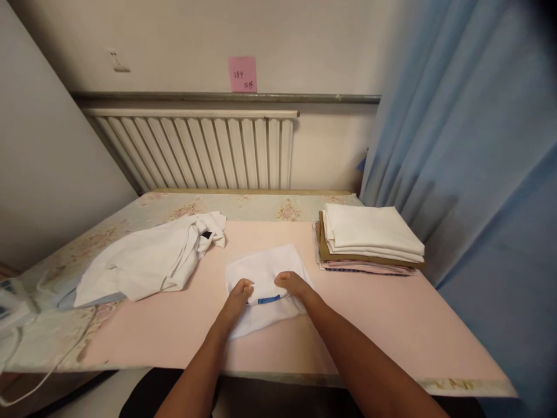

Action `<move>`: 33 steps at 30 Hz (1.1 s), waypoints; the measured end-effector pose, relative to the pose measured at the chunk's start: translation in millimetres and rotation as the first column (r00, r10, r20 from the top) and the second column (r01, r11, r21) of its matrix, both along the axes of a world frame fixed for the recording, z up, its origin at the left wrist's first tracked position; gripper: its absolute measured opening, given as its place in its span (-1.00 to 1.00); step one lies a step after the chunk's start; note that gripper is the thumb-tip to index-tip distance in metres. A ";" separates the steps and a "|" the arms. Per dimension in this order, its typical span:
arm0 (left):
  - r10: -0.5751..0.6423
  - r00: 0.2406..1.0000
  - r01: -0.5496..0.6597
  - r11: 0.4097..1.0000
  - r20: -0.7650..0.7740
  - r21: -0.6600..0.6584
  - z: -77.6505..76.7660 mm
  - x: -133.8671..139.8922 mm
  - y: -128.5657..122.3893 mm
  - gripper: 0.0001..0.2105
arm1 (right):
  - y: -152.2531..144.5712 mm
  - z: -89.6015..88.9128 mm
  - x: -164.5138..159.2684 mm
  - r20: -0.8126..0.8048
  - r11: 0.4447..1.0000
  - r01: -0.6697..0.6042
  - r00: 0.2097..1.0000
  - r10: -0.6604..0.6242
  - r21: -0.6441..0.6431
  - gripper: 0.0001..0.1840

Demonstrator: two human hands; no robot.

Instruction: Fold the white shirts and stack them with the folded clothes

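Note:
A white garment point(265, 264) lies partly folded on the pink cloth, in the middle in front of me. Its near layer carries a blue label point(268, 299) at what looks like an edge or neckline. My left hand point(238, 295) is closed, pinching the fabric just left of the label. On the other side my right hand point(295, 283) also pinches the garment, thumb and fingers pressed together, a little higher. Both hands touch the cloth, and the fabric between them sags slightly. The fingertips are partly hidden by my thumbs and the folds.
At left lies a crumpled white garment point(143, 261). A stack of folded clothes point(374, 232) stands at right. The pink cloth point(391, 325) covers the floral-sheeted table point(243, 203). A white cord point(65, 354) hangs at left. A blue curtain point(470, 174) borders the right side, a radiator point(195, 151) the back.

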State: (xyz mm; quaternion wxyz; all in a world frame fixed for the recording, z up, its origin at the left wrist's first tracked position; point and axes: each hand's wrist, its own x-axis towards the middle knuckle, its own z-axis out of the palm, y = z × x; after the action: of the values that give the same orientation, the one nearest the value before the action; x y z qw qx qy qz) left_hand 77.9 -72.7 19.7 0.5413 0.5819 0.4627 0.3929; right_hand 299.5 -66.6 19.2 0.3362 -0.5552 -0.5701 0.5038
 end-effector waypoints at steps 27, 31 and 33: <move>-0.160 0.788 0.308 0.939 -0.595 0.156 43.2 -13.0 -19.1 -0.83 | -33.9 37.1 -8.8 0.433 0.968 -0.230 0.886 0.163 0.105 -0.84; -0.053 0.716 0.337 0.899 -0.697 0.278 36.5 -12.6 -35.0 -0.84 | -64.8 40.4 -11.2 0.525 0.936 -0.243 0.848 0.078 0.254 -0.76; -0.010 0.696 0.351 0.877 -0.718 0.328 29.3 -14.1 -44.7 -0.85 | -82.4 33.8 -9.6 0.564 0.904 -0.275 0.825 0.046 0.328 -0.65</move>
State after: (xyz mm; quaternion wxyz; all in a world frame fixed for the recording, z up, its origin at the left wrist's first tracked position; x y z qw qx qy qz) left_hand 63.7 -117.4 49.0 0.2167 0.8366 0.4693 0.1816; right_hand 289.8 -149.0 53.0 0.2209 -0.5444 -0.7768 0.2269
